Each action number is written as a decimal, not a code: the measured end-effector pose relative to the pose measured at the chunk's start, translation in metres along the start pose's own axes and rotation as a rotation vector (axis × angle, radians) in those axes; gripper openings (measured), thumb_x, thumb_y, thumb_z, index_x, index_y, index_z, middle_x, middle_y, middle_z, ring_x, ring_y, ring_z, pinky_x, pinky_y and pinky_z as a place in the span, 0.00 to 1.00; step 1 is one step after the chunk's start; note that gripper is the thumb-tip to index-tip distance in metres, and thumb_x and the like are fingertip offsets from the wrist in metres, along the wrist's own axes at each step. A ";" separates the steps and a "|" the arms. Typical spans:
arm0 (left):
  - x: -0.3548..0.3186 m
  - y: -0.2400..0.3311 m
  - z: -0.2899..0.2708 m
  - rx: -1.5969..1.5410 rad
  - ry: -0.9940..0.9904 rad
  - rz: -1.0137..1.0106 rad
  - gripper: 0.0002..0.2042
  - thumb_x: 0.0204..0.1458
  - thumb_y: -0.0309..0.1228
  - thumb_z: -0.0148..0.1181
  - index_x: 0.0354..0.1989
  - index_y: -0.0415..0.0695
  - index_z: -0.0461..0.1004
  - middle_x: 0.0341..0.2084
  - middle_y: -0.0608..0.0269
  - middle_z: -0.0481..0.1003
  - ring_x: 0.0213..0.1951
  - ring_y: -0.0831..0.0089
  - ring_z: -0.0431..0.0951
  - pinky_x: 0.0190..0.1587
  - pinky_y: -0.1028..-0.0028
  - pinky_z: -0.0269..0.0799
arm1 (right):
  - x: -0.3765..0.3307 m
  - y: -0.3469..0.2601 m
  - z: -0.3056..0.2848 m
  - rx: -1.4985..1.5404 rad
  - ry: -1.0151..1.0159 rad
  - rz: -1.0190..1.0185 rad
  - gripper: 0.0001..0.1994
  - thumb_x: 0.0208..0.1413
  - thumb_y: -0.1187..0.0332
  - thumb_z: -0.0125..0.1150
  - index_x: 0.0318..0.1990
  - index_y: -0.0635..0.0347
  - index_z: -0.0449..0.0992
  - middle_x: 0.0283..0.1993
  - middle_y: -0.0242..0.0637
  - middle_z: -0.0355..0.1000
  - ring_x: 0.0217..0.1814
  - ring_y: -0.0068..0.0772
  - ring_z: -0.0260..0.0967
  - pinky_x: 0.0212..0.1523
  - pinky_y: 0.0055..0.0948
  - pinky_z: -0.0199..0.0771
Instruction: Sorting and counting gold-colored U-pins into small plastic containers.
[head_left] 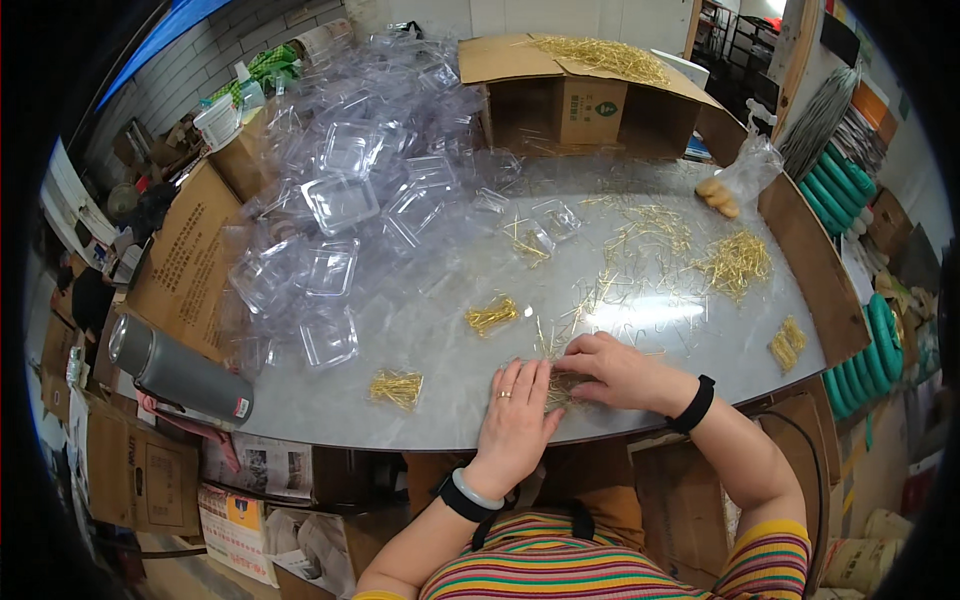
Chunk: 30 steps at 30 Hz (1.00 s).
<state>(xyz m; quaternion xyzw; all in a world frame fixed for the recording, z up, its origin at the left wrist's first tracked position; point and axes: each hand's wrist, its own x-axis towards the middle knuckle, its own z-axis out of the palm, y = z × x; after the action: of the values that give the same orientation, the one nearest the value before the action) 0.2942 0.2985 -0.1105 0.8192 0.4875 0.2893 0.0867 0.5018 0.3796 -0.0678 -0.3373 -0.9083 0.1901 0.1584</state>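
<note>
My left hand (pixel 517 408) lies near the front edge of the table with its fingers stretched out, against the side of a small batch of thin gold wire hooks (pixel 558 391). Across from it, my right hand (pixel 612 374) has its thumb and fingers bent around the same hooks, partly hiding them. Just left of my hands sits a neat bundle of gold hooks (pixel 397 388), and another bundle (pixel 492 316) lies farther up. Loose hooks (pixel 650 232) are scattered beyond my hands, with a denser heap (pixel 737 265) at the right.
Clear plastic boxes (pixel 340 203) are heaped across the left and back. An open cardboard box (pixel 520 100) stands at the rear, topped with more hooks. A grey bottle (pixel 180 368) lies at the left edge. Cardboard walls (pixel 815 270) border the right side, near a plastic bag (pixel 750 165).
</note>
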 end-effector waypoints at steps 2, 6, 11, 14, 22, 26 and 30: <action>0.000 0.003 0.001 -0.010 0.040 -0.042 0.32 0.53 0.32 0.66 0.64 0.32 0.62 0.59 0.46 0.65 0.63 0.46 0.62 0.66 0.54 0.59 | -0.001 0.000 0.004 0.057 -0.020 -0.075 0.17 0.53 0.76 0.60 0.52 0.59 0.75 0.48 0.45 0.71 0.52 0.52 0.69 0.53 0.43 0.73; -0.005 0.003 0.003 0.031 0.043 -0.014 0.32 0.52 0.31 0.67 0.64 0.32 0.63 0.58 0.47 0.65 0.61 0.48 0.62 0.64 0.57 0.61 | 0.011 0.001 0.007 -0.101 0.123 0.099 0.17 0.51 0.77 0.59 0.51 0.60 0.75 0.49 0.45 0.71 0.52 0.52 0.69 0.53 0.43 0.73; -0.001 0.002 -0.001 0.046 0.140 -0.026 0.36 0.52 0.36 0.68 0.66 0.32 0.60 0.61 0.46 0.64 0.65 0.42 0.59 0.68 0.51 0.55 | 0.024 -0.005 0.014 0.046 -0.054 -0.182 0.18 0.49 0.80 0.57 0.50 0.61 0.77 0.48 0.45 0.72 0.51 0.52 0.70 0.52 0.42 0.74; -0.001 -0.001 0.001 0.097 0.091 -0.059 0.38 0.51 0.38 0.69 0.67 0.32 0.59 0.63 0.45 0.63 0.67 0.40 0.56 0.69 0.48 0.52 | 0.022 -0.004 0.003 0.001 0.040 0.036 0.18 0.49 0.80 0.57 0.49 0.60 0.77 0.48 0.45 0.72 0.51 0.52 0.71 0.52 0.42 0.74; 0.000 0.001 -0.004 0.072 0.062 -0.073 0.34 0.50 0.36 0.70 0.62 0.32 0.64 0.57 0.46 0.66 0.59 0.46 0.62 0.63 0.52 0.60 | 0.000 0.006 -0.004 -0.087 0.152 -0.014 0.15 0.53 0.77 0.57 0.49 0.60 0.77 0.46 0.43 0.71 0.50 0.52 0.72 0.51 0.43 0.74; 0.000 0.000 0.000 0.059 0.078 -0.027 0.30 0.48 0.33 0.70 0.58 0.33 0.69 0.54 0.49 0.68 0.57 0.49 0.64 0.61 0.57 0.63 | 0.017 -0.002 0.008 -0.299 0.144 -0.139 0.13 0.53 0.75 0.58 0.48 0.60 0.77 0.47 0.44 0.71 0.50 0.51 0.72 0.51 0.43 0.74; 0.000 0.002 0.003 0.020 0.122 -0.073 0.28 0.48 0.33 0.70 0.57 0.33 0.70 0.53 0.49 0.68 0.57 0.50 0.64 0.61 0.57 0.63 | 0.025 -0.006 0.014 -0.070 -0.015 0.085 0.12 0.53 0.75 0.58 0.46 0.60 0.77 0.48 0.44 0.72 0.49 0.53 0.72 0.51 0.44 0.73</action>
<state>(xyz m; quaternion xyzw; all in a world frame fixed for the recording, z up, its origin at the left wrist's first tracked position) 0.2974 0.2976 -0.1117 0.7825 0.5245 0.3302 0.0592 0.4745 0.3891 -0.0734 -0.3794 -0.9004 0.1673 0.1315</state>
